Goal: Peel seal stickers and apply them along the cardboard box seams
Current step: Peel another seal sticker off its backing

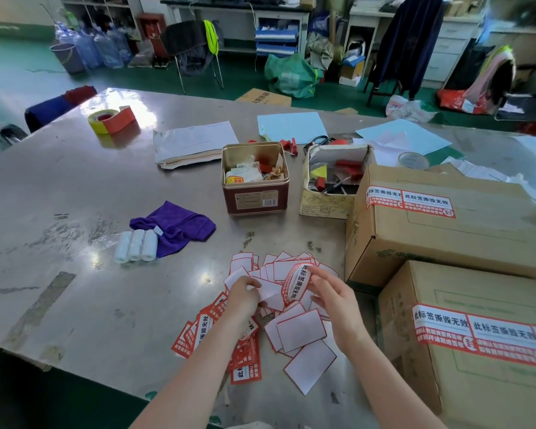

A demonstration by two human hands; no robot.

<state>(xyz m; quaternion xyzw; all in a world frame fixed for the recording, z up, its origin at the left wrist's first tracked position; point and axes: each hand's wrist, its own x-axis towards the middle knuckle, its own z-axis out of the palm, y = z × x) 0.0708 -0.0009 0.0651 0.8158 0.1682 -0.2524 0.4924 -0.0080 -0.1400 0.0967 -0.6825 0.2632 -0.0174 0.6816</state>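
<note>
Both bare forearms entered from the bottom edge over the scuffed grey metal table (75, 289). Left hand (243, 297): fingers curled, pinching the white backing paper (268, 292) of a seal sticker. Right hand (333, 294): thumb and fingertips pinched the curled red-and-white seal sticker (296, 283), its printed face towards the camera, still joined to the backing at its lower end. Both hands were held just above the table, over the sticker litter.

Left to right across the table:
- far left, a yellow tape roll with a red strip (110, 120);
- a purple cloth (177, 226), with three small white paper rolls (136, 245) touching its near edge;
- a fan of unpeeled red-and-white printed stickers (198, 332) beneath the left forearm;
- a loose heap of spent white, red-bordered backing sheets (300, 331) under and around both hands;
- beyond the heap, an open red-and-gold metal tin (256, 193) holding scraps, and beside it an open worn carton of small red and black items (328, 184);
- at right, two brown cardboard boxes. The farther box (440, 243) carried seal stickers across its top-left edge; the nearer box (477, 391) carried a row of them along its top.

Pale blue and white paper sheets (291, 126) lay behind the tin.
</note>
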